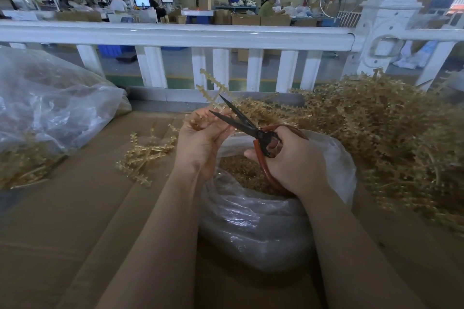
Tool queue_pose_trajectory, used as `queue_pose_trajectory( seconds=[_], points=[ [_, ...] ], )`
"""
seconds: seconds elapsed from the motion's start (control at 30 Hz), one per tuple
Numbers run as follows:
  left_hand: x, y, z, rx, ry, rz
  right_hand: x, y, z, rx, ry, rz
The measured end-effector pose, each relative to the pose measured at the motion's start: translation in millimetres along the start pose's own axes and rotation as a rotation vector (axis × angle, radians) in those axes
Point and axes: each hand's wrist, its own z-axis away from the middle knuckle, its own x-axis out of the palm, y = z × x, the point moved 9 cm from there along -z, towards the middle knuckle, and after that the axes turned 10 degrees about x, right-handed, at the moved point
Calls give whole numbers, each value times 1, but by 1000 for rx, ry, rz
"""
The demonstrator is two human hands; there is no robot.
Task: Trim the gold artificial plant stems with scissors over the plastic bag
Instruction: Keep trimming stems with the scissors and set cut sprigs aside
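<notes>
Left hand (203, 135) pinching gold stem (212, 90) at frame centre, right hand (288, 158) gripping scissors (241, 120), blades parted around stem, plastic bag (263, 221) below

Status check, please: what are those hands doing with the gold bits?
Left hand holds gold stem. Right hand grips scissors, blades open at stem. Plastic bag below. Nothing blocking.

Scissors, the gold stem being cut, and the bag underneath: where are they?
scissors (247, 125): head view, on the black blades near the pivot.
gold stem (212, 85): head view, on the part sticking up above the left hand.
plastic bag (253, 231): head view, on its clear front wall.
</notes>
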Motion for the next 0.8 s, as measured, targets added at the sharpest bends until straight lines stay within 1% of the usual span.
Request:
queue_pose_trajectory(
  seconds=[0.3, 0.8],
  points=[
    [-1, 3, 0, 25, 10, 0, 7, 7, -2, 62, -61, 13],
    [-1, 6, 2, 45, 24, -10, 4, 5, -1, 76, -16, 18]
  ],
)
